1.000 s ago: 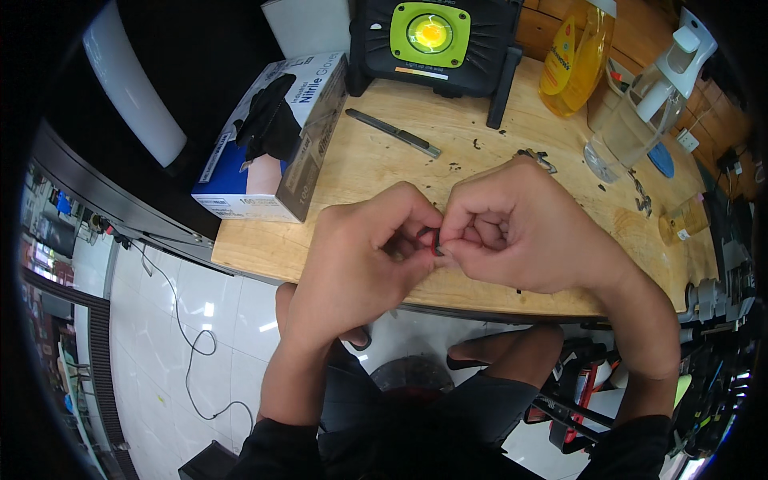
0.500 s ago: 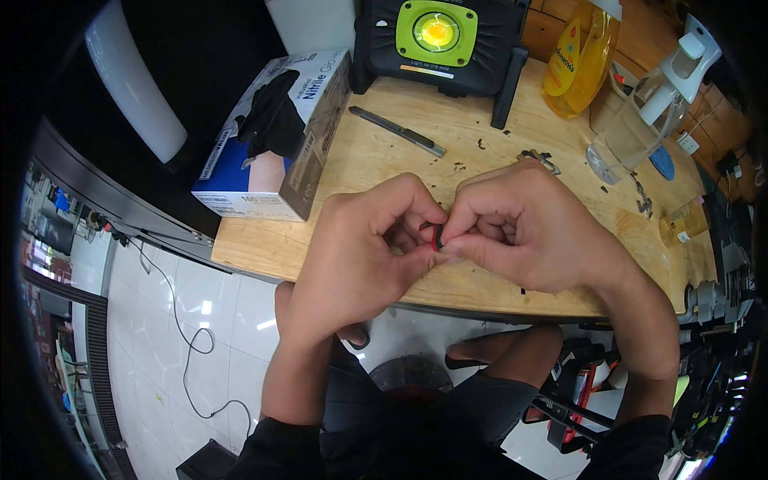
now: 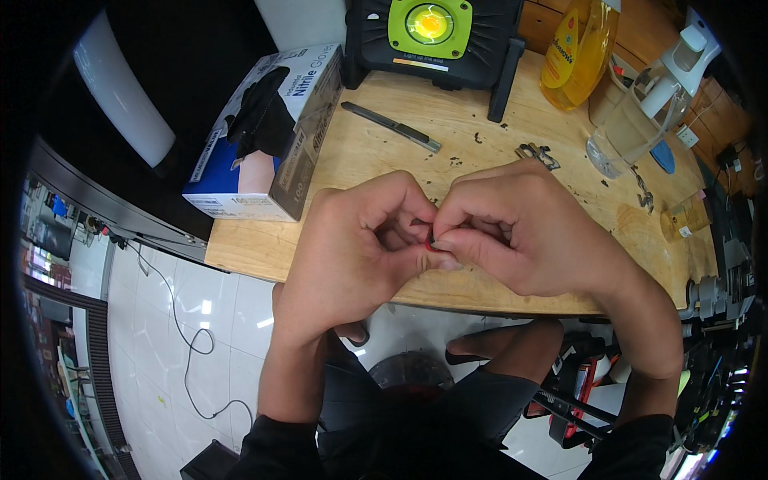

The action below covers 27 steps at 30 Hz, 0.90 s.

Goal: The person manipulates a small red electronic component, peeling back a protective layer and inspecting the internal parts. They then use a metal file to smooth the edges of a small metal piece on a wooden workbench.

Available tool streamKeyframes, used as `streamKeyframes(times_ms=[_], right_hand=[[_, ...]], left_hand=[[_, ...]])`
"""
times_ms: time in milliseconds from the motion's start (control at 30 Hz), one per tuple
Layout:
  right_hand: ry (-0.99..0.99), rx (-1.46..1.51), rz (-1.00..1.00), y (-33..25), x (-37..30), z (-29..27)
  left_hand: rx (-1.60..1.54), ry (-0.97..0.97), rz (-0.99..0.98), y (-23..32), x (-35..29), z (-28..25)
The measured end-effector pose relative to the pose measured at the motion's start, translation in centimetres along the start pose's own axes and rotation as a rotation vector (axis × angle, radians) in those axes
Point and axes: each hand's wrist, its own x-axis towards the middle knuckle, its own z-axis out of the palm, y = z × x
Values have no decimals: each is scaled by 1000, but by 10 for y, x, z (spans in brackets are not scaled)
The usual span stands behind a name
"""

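Note:
Over the front part of the wooden table, my two hands meet fingertip to fingertip. Between them is a small, thin red and black piece [image 3: 430, 243], mostly covered by the fingers; its exact kind does not show. My left hand [image 3: 352, 248] grips it with thumb and curled fingers. Thumb and forefinger of my right hand [image 3: 524, 232] pinch the same piece from the other side. Beyond the hands lies a slim grey utility knife [image 3: 390, 126], touched by neither hand. Small black scraps [image 3: 477, 138] are scattered on the tabletop nearby.
A box of black gloves [image 3: 280, 188] stands at the left. Behind are a lit work lamp [image 3: 488, 48] and a bottle of yellow liquid [image 3: 572, 64]. On the right stand a clear spray bottle [image 3: 628, 132] and a small jar [image 3: 686, 216]. The wooden table's [image 3: 248, 244] front edge is below my hands.
My fingers have closed further over the red and black piece, so less of it shows. The left thumb now reaches farther right, beneath the right thumb. The view has shifted slightly.

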Motion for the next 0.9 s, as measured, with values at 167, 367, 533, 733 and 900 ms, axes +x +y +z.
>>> streamKeyframes(times_ms=[167,367,533,733,900], right_hand=[[-41,74,31,3,1,-2],[-46,19,13,1,1,-2],[-45,31,79,-3,1,-1],[-52,74,106,-4,1,-3],[-14,-32,42,-1,0,1]], left_hand=[[-15,-32,5,-3,0,-2],[-23,-43,-1,-1,0,-3],[-42,-49,6,-4,1,-3],[-31,-57,0,2,0,-3],[18,-76,17,-1,3,-5]])
